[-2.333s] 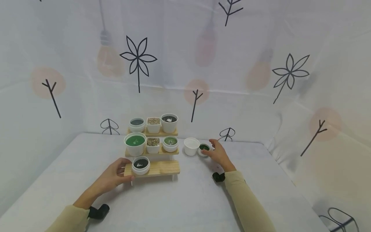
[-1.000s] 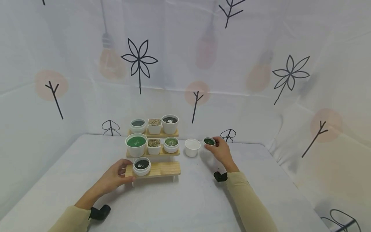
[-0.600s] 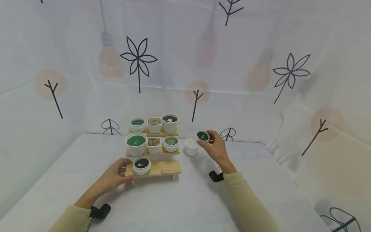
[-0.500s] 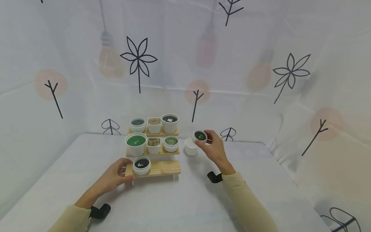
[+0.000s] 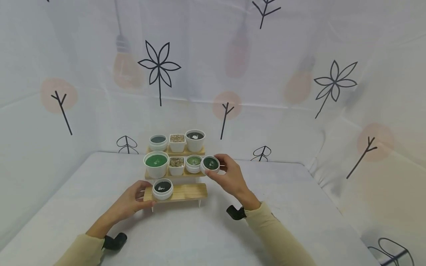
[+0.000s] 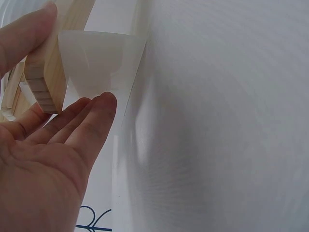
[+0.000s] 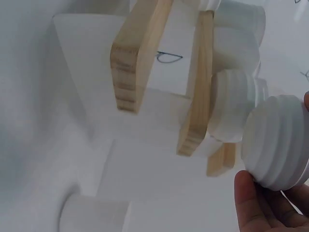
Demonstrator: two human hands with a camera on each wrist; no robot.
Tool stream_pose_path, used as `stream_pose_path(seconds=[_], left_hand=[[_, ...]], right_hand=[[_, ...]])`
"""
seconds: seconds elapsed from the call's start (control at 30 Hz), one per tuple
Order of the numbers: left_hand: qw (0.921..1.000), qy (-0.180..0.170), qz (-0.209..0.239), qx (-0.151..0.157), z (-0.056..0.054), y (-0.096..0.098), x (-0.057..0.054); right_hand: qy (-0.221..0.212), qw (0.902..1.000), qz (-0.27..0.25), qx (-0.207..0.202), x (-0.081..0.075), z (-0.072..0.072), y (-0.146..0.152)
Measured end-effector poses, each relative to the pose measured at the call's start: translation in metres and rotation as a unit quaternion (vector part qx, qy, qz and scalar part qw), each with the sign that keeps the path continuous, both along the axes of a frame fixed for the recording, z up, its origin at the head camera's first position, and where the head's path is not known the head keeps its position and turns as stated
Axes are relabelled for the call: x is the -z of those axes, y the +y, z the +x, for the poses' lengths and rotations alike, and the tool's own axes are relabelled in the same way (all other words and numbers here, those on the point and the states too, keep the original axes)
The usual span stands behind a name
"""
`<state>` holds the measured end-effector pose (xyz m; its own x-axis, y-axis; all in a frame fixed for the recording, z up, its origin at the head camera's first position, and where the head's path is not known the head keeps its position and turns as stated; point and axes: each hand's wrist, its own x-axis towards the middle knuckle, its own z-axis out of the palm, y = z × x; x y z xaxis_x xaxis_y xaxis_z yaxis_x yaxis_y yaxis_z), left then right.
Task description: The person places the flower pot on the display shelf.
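Observation:
A three-tier wooden stand (image 5: 189,192) with clear supports stands in the head view. My left hand (image 5: 128,201) grips the left end of its lowest board, the thumb in front and the fingers behind; the left wrist view shows the board's end (image 6: 46,87) between them. My right hand (image 5: 233,179) holds a small ribbed white pot with dark green contents (image 5: 210,165) by its sides, at the middle tier's right end. It is right beside a pale green pot (image 5: 193,164) there; the right wrist view shows the held pot's ribbed side (image 7: 277,140).
A large green-filled cup (image 5: 156,164) and a square gravel-filled cup (image 5: 176,166) share the middle tier. Several cups fill the top tier, one with dark contents (image 5: 195,139). A dark-filled pot (image 5: 162,188) sits low left. A white cup (image 7: 94,215) stands on the table.
My right hand has picked the dark green pot off the table and carried it left to the stand. The pale green pot has shifted slightly left. My left hand stays on the board.

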<state>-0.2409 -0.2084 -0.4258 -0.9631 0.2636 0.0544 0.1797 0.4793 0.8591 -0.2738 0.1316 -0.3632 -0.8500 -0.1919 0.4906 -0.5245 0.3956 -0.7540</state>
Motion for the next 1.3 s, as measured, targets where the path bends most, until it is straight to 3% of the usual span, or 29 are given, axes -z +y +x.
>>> stream_pose_path(seconds=[0.4,0.63,0.8,1.3], left_hand=[[1.0,-0.006,-0.001,0.001,-0.001,-0.001,0.0],[1.0,-0.006,-0.001,-0.002,-0.001,-0.001,0.0],[1.0,0.003,0.005,0.006,-0.001,-0.002,0.0],[0.9998,0.012,0.005,0.015,-0.002,-0.002,0.001]], right_hand=[[0.004,0.9998,0.006,-0.018,0.001,0.025,-0.027],[-0.005,0.999,0.022,-0.039,0.012,0.034,-0.044],[-0.026,0.9978,0.009,-0.06,0.022,0.034,-0.053],[-0.069,0.9957,0.029,-0.053,0.037,0.027,-0.065]])
